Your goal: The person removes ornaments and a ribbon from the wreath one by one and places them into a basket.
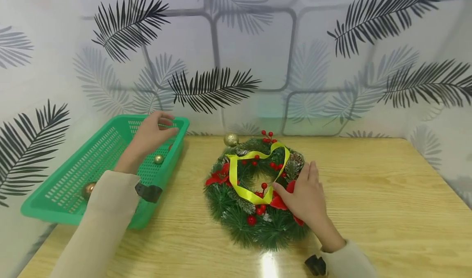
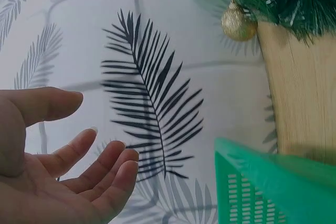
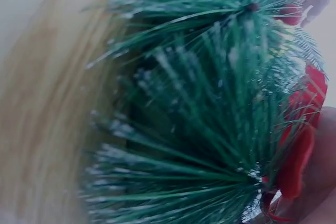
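Observation:
A green Christmas wreath [image 1: 236, 224] lies on the table, dressed with red berries, red flowers and a loop of yellow ribbon [image 1: 233, 173]. My right hand [image 1: 307, 196] rests on the wreath's right side, fingers extended and thumb beside the ribbon. In the right wrist view, pine needles [image 3: 199, 108] fill the middle, with part of that hand at the right edge. Over the far right part of a green plastic basket [image 1: 184, 126], my left hand [image 1: 153, 132] hovers with its fingers loosely bent. Nothing lies between its thumb and fingers in the left wrist view.
Inside the basket are a small gold ball [image 1: 159, 159] and a copper-coloured ball [image 1: 87, 190], partly hidden by my sleeve. A gold glitter ball [image 1: 231, 139] sits at the wreath's upper left edge. Behind the wooden table [image 1: 380, 188] hangs a leaf-patterned backdrop [image 1: 254, 48].

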